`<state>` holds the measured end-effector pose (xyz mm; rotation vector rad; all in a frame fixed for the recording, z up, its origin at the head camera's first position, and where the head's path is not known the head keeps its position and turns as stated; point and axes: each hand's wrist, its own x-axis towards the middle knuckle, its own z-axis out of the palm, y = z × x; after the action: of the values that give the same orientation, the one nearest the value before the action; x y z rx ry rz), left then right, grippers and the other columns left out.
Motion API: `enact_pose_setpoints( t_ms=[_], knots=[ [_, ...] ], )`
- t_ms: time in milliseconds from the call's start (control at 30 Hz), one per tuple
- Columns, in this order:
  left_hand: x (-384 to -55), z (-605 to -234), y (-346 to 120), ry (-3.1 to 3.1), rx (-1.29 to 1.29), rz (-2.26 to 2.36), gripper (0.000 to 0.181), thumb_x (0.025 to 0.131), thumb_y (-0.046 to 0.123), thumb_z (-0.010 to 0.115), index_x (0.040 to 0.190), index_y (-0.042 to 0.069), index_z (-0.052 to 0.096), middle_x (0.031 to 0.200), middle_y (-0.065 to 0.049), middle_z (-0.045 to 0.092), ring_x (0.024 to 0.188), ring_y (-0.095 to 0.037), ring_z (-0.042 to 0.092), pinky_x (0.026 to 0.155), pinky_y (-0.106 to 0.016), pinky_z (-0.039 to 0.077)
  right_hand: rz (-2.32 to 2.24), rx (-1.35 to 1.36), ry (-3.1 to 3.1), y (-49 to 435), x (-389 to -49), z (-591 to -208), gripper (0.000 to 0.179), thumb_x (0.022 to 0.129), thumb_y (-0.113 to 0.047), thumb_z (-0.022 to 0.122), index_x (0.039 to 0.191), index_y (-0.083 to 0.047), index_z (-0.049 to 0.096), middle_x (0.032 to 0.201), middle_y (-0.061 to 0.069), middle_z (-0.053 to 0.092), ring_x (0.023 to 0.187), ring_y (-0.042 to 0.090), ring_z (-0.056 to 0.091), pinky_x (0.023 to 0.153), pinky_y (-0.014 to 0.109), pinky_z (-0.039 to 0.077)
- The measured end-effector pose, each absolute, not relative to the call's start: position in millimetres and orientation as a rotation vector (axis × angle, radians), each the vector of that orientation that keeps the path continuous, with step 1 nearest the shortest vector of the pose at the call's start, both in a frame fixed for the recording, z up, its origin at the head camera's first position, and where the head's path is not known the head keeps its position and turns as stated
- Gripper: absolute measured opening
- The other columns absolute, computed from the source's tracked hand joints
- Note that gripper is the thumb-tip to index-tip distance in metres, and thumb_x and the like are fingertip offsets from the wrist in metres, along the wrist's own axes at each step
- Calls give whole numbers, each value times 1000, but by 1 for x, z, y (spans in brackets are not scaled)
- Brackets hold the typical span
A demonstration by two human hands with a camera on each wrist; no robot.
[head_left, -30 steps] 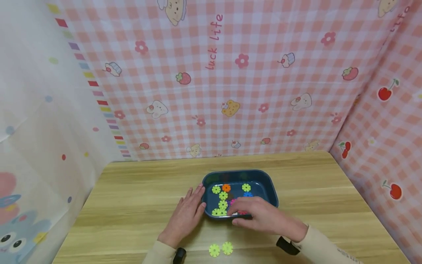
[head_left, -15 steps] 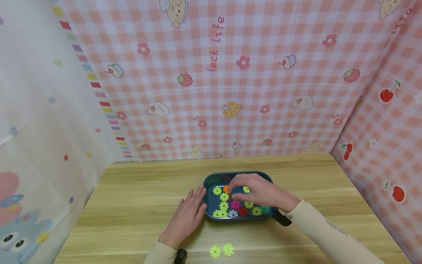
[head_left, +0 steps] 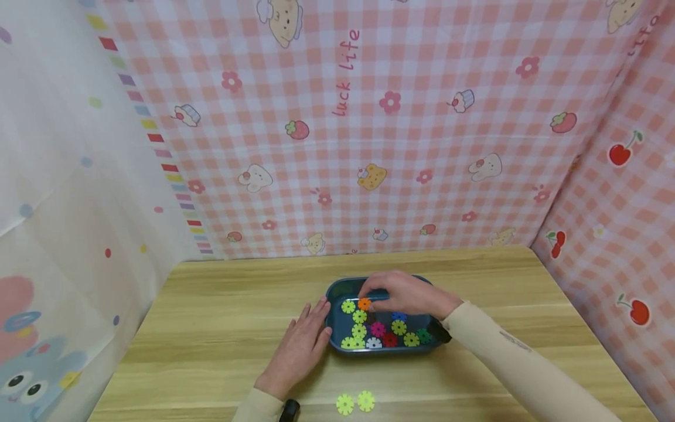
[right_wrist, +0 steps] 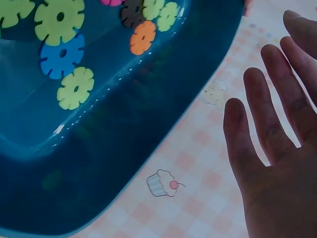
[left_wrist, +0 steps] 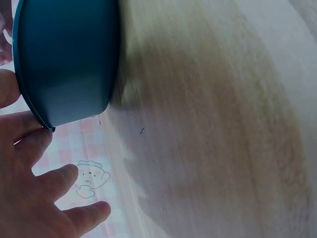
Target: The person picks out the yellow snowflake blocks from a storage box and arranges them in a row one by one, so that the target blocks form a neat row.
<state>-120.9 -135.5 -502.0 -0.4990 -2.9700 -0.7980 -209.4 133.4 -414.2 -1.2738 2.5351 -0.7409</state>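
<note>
A dark blue tray [head_left: 382,351] holds several notched plastic snowflake discs, most of them yellow-green. My left hand [head_left: 295,354] lies along the tray's left end; its thumb and fingertips meet the rim, as the left wrist view shows on the tray wall [left_wrist: 69,59]. Over the back part of the tray is my right hand [head_left: 408,294], its fingertips close to an orange snowflake disc [head_left: 364,304]. In the right wrist view that hand [right_wrist: 277,158] has extended fingers, and the orange disc lies on the tray floor.
Two yellow-green discs, one left [head_left: 345,404] and one right [head_left: 366,401], lie on the wooden table [head_left: 221,328] in front of the tray. A checked cloth [head_left: 316,146] hangs behind the table, with more cloth at both sides.
My right hand has moved from the tray's front edge to its back, then slightly left toward the orange disc. The front discs are uncovered. My left hand stays at the rim.
</note>
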Motion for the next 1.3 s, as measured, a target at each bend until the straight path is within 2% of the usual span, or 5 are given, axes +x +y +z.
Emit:
enact_pose_setpoints(
  t_ms=[167, 467, 767, 1100, 1300],
  knots=[
    [-121, -503, -135, -2973, -498, -793, 52, 111, 30, 47, 159, 10, 41, 168, -4, 32, 152, -41, 30, 113, -72, 30, -707, -1251, 2519, 131, -217, -421, 25, 98, -28, 75, 121, -19, 75, 121, -6, 71, 117, 19, 66, 101, 42, 54],
    [-120, -503, -135, -2957, -497, -816, 52, 111, 29, 47, 159, 9, 41, 168, -4, 32, 152, -42, 30, 113, -73, 30, -695, -1243, 2483, 125, -229, -439, 29, 95, -19, 78, 123, -15, 75, 123, -6, 70, 119, 13, 62, 105, 41, 52],
    [-121, -504, -135, -2954, -500, -818, 52, 111, 29, 46, 159, 9, 42, 168, -4, 32, 151, -42, 31, 113, -73, 31, -690, -1206, 2452, 118, -234, -451, 31, 95, -16, 78, 125, -11, 74, 125, -5, 70, 122, 17, 62, 107, 42, 50],
    [-119, -502, -135, -2962, -489, -810, 53, 112, 31, 46, 160, 10, 41, 168, -4, 32, 152, -41, 30, 113, -72, 30, -679, -1169, 2432, 116, -238, -464, 29, 95, -16, 78, 123, -13, 75, 126, -3, 69, 122, 22, 63, 106, 43, 51],
    [-119, -503, -135, -2970, -479, -804, 53, 112, 32, 45, 160, 11, 40, 168, -3, 31, 152, -41, 30, 114, -71, 30, -670, -1143, 2435, 114, -238, -470, 30, 94, -17, 79, 123, -14, 75, 129, -2, 68, 123, 21, 62, 105, 42, 52]
  ],
)
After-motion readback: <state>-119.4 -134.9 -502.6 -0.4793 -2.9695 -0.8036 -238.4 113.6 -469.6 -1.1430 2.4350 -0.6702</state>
